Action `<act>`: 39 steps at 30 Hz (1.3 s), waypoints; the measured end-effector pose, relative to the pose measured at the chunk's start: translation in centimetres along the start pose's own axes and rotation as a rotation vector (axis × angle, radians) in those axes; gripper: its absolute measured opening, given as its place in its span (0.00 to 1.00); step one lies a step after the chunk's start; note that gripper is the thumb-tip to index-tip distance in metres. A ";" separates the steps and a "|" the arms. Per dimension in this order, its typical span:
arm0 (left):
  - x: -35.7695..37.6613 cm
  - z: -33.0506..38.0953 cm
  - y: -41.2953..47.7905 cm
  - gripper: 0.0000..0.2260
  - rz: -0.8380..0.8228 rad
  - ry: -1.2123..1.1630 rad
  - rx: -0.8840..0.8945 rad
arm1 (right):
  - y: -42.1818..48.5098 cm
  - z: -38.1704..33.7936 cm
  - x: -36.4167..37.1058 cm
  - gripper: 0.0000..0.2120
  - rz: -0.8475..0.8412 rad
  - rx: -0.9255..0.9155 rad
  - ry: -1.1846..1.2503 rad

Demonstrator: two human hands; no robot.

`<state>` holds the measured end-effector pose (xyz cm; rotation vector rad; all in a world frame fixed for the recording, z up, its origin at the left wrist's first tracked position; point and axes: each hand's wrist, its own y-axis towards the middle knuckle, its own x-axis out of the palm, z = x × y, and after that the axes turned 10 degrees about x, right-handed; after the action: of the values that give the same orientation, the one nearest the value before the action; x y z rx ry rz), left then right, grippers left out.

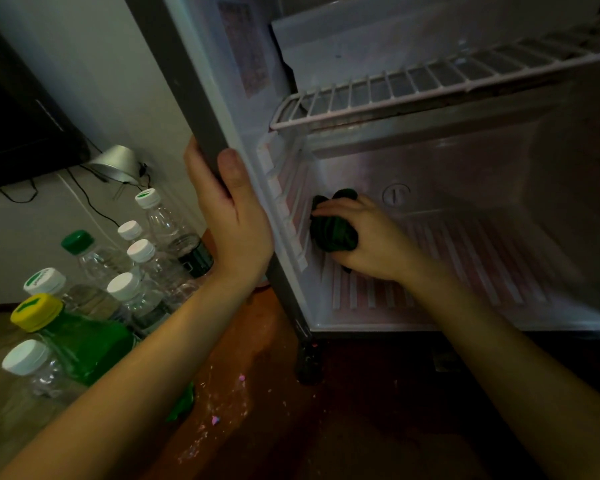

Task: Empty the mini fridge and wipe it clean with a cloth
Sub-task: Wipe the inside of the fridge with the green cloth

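The mini fridge [465, 161] stands open with nothing on its ribbed floor but my hand and the cloth. My right hand [368, 237] grips a bunched dark green cloth [331, 230] and holds it against the floor at the lower left wall, beside the wall's shelf ribs. My left hand [232, 216] grips the fridge's dark left front edge [201, 109], thumb on the inner side, fingers behind it. A white wire shelf [430, 84] spans the fridge above my right hand.
Several capped plastic bottles [142, 268] stand on the floor at the left, among them a green one with a yellow cap [80, 337]. A silver lamp [115, 162] and black cables lie by the wall. Reddish floor with small debris lies before the fridge.
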<state>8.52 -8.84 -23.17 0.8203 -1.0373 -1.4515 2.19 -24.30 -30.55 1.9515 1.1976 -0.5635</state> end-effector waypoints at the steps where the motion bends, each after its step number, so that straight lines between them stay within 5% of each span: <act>1: 0.0 0.0 0.0 0.16 0.001 0.001 0.000 | -0.1 0.2 0.2 0.32 0.010 -0.003 0.019; 7: 0.0 -0.1 0.0 0.16 -0.002 0.008 0.010 | -0.8 0.1 0.8 0.31 0.040 0.043 0.318; 18: 0.2 0.1 0.0 0.14 0.011 0.030 0.017 | -0.8 -1.5 0.0 0.23 0.096 -0.032 -0.016; 30: 0.2 0.3 0.2 0.18 0.022 0.052 -0.003 | -6.2 -4.3 1.0 0.22 0.127 -0.102 0.083; 34: 0.1 0.1 0.2 0.18 0.013 0.061 0.001 | -8.9 -5.1 2.1 0.22 0.005 -0.050 0.293; 39: 0.0 0.2 0.2 0.12 0.002 0.043 -0.014 | -10.2 -3.8 1.1 0.24 -0.034 0.263 0.799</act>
<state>8.44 -8.86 -22.92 0.8369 -0.9946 -1.4313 -6.49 -17.98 -32.83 2.4888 1.6934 0.0870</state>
